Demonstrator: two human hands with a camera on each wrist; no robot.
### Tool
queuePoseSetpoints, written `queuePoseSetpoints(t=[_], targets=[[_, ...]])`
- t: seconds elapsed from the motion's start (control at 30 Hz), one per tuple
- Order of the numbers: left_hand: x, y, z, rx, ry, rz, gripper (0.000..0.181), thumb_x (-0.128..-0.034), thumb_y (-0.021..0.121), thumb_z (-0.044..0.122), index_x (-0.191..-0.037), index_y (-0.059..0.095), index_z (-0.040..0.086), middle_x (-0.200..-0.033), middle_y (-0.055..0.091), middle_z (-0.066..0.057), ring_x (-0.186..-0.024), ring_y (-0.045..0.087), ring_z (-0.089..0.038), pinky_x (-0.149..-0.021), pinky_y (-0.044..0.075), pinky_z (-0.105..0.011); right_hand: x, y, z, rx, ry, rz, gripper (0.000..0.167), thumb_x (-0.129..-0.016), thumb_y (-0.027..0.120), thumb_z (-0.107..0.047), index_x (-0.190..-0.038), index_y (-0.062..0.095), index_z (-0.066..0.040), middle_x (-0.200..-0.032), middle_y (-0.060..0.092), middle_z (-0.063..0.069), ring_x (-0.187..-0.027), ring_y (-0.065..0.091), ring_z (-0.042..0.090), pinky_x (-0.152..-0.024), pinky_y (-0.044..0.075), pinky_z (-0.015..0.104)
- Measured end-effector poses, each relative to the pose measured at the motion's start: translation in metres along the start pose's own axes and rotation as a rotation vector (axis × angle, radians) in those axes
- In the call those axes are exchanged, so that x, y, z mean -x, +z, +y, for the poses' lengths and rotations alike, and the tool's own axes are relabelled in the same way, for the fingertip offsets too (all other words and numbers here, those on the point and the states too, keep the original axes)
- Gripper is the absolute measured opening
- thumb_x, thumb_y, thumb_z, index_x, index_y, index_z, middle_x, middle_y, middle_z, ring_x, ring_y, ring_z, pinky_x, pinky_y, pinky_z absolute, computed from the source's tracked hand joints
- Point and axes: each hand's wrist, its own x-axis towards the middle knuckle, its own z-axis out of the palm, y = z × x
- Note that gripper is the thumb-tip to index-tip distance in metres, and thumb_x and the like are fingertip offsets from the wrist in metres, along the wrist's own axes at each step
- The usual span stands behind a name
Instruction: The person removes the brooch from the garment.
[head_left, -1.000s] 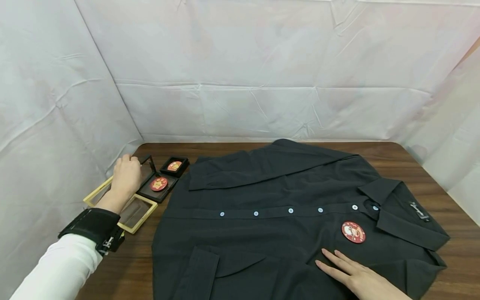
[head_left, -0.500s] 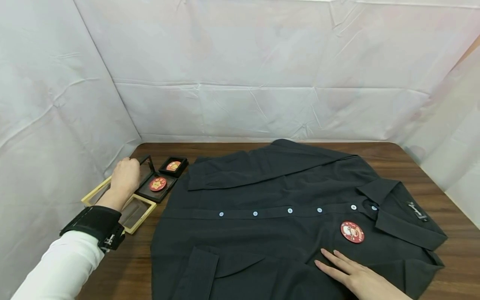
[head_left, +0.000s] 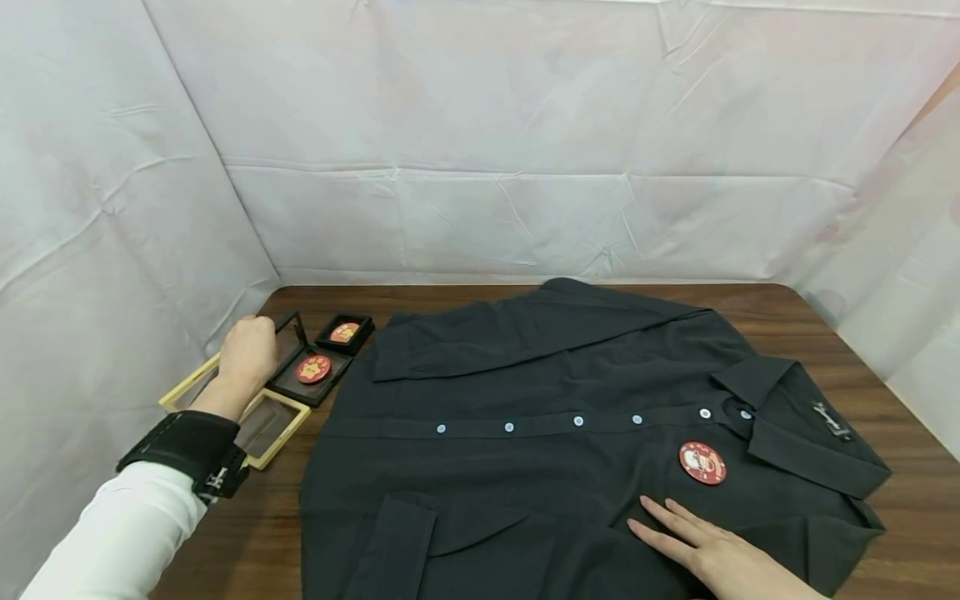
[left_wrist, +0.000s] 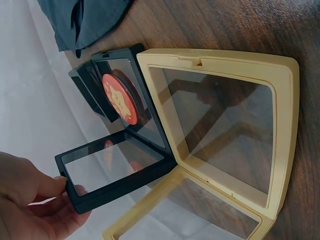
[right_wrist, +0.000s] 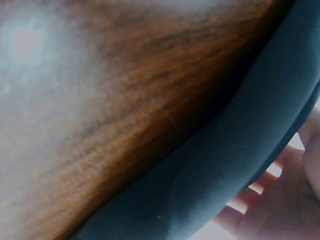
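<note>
My left hand (head_left: 250, 354) pinches the raised lid of a black hinged display case (left_wrist: 120, 189) between thumb and fingers, as the left wrist view shows. The lid stands tilted up from its base. On the base's clear film rests a round red badge (left_wrist: 119, 99) with a yellow star-shaped figure. Flat on a dark button-up shirt (head_left: 570, 492) lies my right hand (head_left: 705, 546), fingers extended. Just beyond those fingers, another round red badge (head_left: 702, 463) sits on the shirt front. In the head view, my left hand hides part of the lid.
A pale yellow hinged display case (left_wrist: 287, 125) lies unfolded against the black one. Behind stands a smaller black case (head_left: 365, 333) with an orange-red badge (head_left: 345, 332). A silver pin (head_left: 832, 421) is near the shirt collar. White cloth walls surround the wooden table (head_left: 247, 533).
</note>
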Motion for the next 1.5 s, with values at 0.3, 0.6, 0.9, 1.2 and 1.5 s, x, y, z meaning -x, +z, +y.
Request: queuePoseSetpoints(t=[0.3,0.6,0.9,1.2,1.5], targets=[[0.002,-0.002,0.0,0.042,-0.008,0.013,0.015,-0.0756,0.049,-0.008,-0.062,0.054,-0.013,-0.066,0.049,-0.031,-0.066,0.051,-0.048,-0.058,0.04,-0.054,0.0,-0.001,-0.002,0.011,-0.009,0.028,0.078,-0.069,0.058,-0.064,-0.134,0.04,-0.024,-0.132,0.042,0.004,-0.101,0.053,0.035,-0.068,0.048,0.038],[0.003,-0.002,0.004,0.037,-0.004,0.026,0.014,-0.0754,0.052,-0.008,-0.063,0.054,-0.013,-0.066,0.05,-0.031,-0.066,0.051,-0.048,-0.058,0.041,-0.054,0.0,0.0,-0.002,0.007,-0.001,0.02,0.078,-0.069,0.057,-0.064,-0.134,0.04,-0.024,-0.132,0.042,0.004,-0.101,0.052,0.036,-0.067,0.048,0.039],[0.005,-0.003,0.009,-0.026,0.075,0.011,0.014,-0.0673,0.052,-0.017,-0.056,0.05,-0.008,-0.062,0.051,-0.028,-0.063,0.052,-0.046,-0.056,0.043,-0.053,0.0,0.0,-0.002,0.01,-0.006,0.02,0.077,-0.069,0.057,-0.064,-0.134,0.04,-0.024,-0.132,0.043,0.005,-0.101,0.053,0.036,-0.068,0.048,0.038],[0.006,0.001,0.016,-0.02,0.055,0.011,0.015,-0.0752,0.052,-0.01,-0.06,0.052,-0.01,-0.065,0.051,-0.027,-0.065,0.053,-0.046,-0.057,0.043,-0.053,0.001,0.001,0.002,-0.004,-0.03,0.001,0.078,-0.07,0.057,-0.063,-0.135,0.038,-0.022,-0.134,0.04,0.005,-0.102,0.052,0.037,-0.068,0.048,0.038],[0.011,0.005,0.021,0.009,0.073,0.023,0.023,-0.0742,0.048,-0.01,-0.052,0.048,-0.004,-0.06,0.049,-0.022,-0.056,0.052,-0.038,-0.053,0.042,-0.05,0.002,0.003,0.004,-0.007,-0.038,-0.015,0.079,-0.071,0.057,-0.062,-0.135,0.038,-0.021,-0.135,0.037,0.004,-0.102,0.051,0.039,-0.067,0.048,0.038]])
